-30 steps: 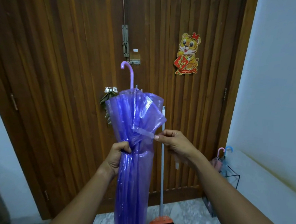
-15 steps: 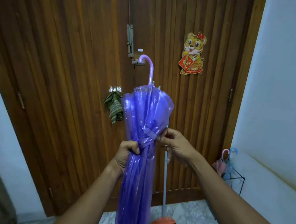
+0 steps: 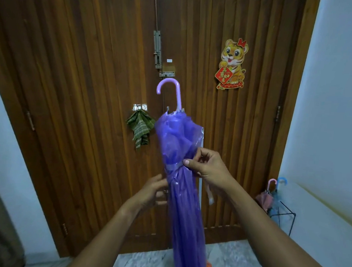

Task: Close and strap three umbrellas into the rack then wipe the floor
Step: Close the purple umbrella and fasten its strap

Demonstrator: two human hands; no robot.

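I hold a closed purple umbrella (image 3: 184,205) upright in front of the wooden door, its hooked handle (image 3: 174,90) pointing up. A pale strap (image 3: 174,167) runs around its folded canopy. My right hand (image 3: 209,167) pinches the strap's end against the umbrella's right side. My left hand (image 3: 152,191) holds the umbrella's left side just below the strap, thumb in front and fingers curling behind it. At the right wall a black wire rack (image 3: 285,217) holds a pink umbrella (image 3: 266,197) and a blue umbrella (image 3: 280,181).
A green checked cloth (image 3: 140,129) hangs from a hook on the door (image 3: 81,87). A broom's pole (image 3: 200,187) leans on the door behind the umbrella, its orange head (image 3: 209,265) on the marble floor (image 3: 235,259). White walls close in on both sides.
My right hand has drawn the strap around the canopy and pressed it against the umbrella. My left hand has loosened from a full fist and now sits lower on the left side.
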